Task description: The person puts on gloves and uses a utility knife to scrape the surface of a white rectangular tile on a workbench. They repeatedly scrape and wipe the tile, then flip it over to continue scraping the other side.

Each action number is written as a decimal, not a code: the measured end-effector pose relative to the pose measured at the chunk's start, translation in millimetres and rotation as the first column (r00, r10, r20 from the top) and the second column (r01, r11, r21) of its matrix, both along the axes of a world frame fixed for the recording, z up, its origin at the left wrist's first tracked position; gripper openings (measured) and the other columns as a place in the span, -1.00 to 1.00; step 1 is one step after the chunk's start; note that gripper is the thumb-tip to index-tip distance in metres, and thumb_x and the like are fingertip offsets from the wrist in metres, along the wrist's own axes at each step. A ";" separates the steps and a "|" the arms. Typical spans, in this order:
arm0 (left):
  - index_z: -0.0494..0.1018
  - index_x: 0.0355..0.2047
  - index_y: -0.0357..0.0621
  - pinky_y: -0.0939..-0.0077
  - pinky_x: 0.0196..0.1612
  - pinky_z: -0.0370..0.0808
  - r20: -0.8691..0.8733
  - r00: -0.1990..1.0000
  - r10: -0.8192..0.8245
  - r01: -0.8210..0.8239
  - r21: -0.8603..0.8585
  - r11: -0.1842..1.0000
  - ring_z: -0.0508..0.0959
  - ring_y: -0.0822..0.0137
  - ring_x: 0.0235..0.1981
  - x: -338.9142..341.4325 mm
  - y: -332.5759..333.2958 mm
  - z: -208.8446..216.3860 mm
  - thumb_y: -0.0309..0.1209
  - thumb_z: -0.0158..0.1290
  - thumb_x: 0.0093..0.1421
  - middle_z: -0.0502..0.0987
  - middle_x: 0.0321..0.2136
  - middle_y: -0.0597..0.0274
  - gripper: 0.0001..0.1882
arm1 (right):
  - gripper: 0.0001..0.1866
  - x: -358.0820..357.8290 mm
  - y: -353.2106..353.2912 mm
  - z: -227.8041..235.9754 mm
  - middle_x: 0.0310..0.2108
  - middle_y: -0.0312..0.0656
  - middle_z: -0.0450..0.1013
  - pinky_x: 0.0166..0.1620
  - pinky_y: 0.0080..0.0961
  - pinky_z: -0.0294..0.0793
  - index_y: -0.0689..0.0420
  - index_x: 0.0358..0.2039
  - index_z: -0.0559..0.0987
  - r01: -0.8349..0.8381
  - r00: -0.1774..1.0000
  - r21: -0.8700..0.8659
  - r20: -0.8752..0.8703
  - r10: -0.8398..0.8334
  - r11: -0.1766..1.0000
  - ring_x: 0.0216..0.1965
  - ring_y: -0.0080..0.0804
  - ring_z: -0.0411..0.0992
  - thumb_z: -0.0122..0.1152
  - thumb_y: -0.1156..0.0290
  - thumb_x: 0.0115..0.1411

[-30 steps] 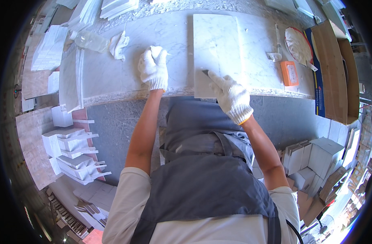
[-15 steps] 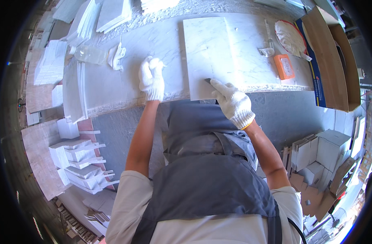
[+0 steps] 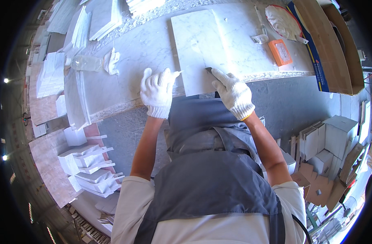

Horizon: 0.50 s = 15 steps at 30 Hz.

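A white marble-patterned tile (image 3: 196, 49) lies on the stone-topped bench, its near edge by the bench's front. My right hand (image 3: 236, 93), in a white knitted glove, is closed on a small dark flat piece (image 3: 210, 70), whose tip rests at the tile's surface near the front right; its kind is mostly hidden. To the left of the tile, my gloved left hand (image 3: 156, 90) is closed on a small white pointed thing (image 3: 176, 75). That point reaches toward the tile's left edge. Fingers cover the rest of it.
An orange box (image 3: 280, 53), a red-rimmed round pouch (image 3: 283, 21) and a cardboard carton (image 3: 328, 44) are on the right. At left stand a clear bottle (image 3: 86, 63), a crumpled white cloth (image 3: 111, 61) and stacked tiles (image 3: 78, 101). White boxes (image 3: 336, 130) sit low at right.
My left hand has moved right and nearer the tile, and the white point now shows past its fingers. My right hand stays at the tile's front with the dark piece. The view has shifted slightly.
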<state>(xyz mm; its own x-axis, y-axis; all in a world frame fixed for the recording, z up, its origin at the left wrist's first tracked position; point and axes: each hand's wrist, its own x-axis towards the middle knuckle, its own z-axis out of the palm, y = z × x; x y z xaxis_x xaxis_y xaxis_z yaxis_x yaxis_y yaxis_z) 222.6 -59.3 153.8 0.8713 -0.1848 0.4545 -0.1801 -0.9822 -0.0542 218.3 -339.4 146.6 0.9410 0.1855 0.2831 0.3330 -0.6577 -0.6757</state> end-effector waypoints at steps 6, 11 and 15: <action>0.66 -0.09 0.12 0.04 0.19 0.54 0.185 0.981 -0.056 0.041 0.082 0.996 0.62 0.20 -0.16 3.3 -6.4 5.6 -0.22 0.35 0.17 0.56 -0.31 0.34 -0.71 | -0.56 -0.2 1.6 3.9 -0.25 0.04 0.61 -0.22 -0.19 0.60 0.01 0.19 0.61 0.011 1.000 -0.005 -0.003 -0.011 1.000 -0.30 0.03 0.60 0.30 0.31 0.30; 0.68 -0.10 0.09 0.02 0.22 0.49 0.153 0.985 -0.077 0.067 0.067 0.995 0.62 0.17 -0.20 8.7 -7.2 9.2 -0.21 0.33 0.19 0.58 -0.31 0.28 -0.72 | -0.58 -0.9 0.9 8.6 -0.14 0.02 0.64 -0.07 -0.25 0.64 0.02 0.16 0.66 0.026 0.993 -0.024 -0.114 -0.029 0.999 -0.15 -0.02 0.64 0.34 0.25 0.30; 0.70 -0.15 0.07 0.02 0.20 0.51 0.129 0.988 -0.083 0.073 0.078 0.994 0.62 0.18 -0.27 11.2 -8.6 10.9 -0.25 0.31 0.19 0.57 -0.38 0.28 -0.77 | -0.58 -0.6 1.7 5.5 -0.18 0.02 0.63 -0.16 -0.23 0.63 0.00 0.17 0.64 0.029 0.999 -0.013 -0.045 -0.030 0.999 -0.24 -0.01 0.63 0.32 0.27 0.31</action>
